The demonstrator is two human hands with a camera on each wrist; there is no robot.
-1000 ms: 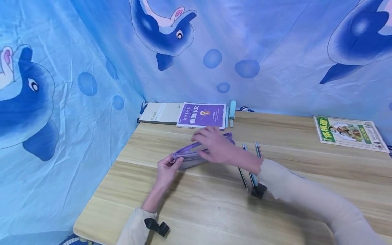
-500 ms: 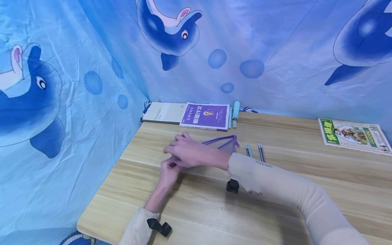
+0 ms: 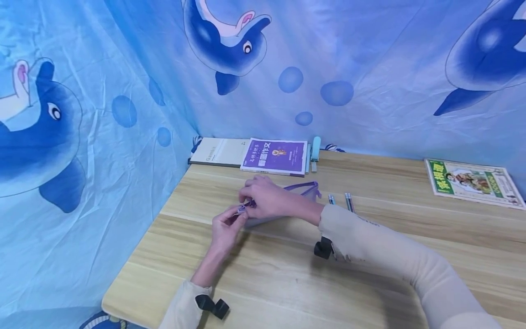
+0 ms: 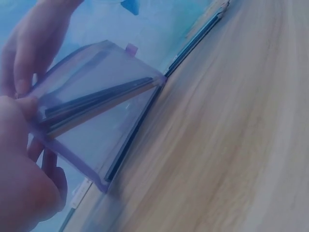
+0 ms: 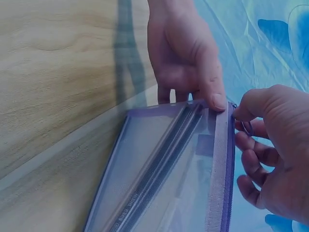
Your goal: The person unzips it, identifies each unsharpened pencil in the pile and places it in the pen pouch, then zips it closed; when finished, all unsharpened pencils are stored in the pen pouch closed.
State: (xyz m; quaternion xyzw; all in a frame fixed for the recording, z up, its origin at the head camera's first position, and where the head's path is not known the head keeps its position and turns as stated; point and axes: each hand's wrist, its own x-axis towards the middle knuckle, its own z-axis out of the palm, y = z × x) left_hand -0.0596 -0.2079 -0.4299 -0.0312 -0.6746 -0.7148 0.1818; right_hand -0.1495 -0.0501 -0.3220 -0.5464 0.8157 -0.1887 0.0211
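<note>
Pencil case: a see-through purple mesh pencil case (image 3: pixel 287 201) stands on its long edge on the tabletop (image 3: pixel 287 274), centre of the head view, with pencils (image 5: pixel 159 179) lying inside it.
Left hand: the left hand (image 3: pixel 225 228) pinches the case's near end, thumb on the corner by the zip, as the right wrist view shows.
Right hand: the right hand (image 3: pixel 265 199) is curled at the same end, its fingertips (image 5: pixel 244 113) pinching what looks like the small zip pull (image 5: pixel 247 128).
Hands together: both meet at one corner, almost touching.
Step in hand: judging by the grip, the zip is being worked at its end stop; whether it is fully closed I cannot tell.
Next move: likely a steady pull along the zip while the left hand braces the corner.
Around: two loose pencils (image 3: pixel 349 202) lie just right of the case; a purple book (image 3: pixel 274 156) and a white notebook (image 3: pixel 215 152) sit at the back edge, a green book (image 3: pixel 472 182) far right.
</note>
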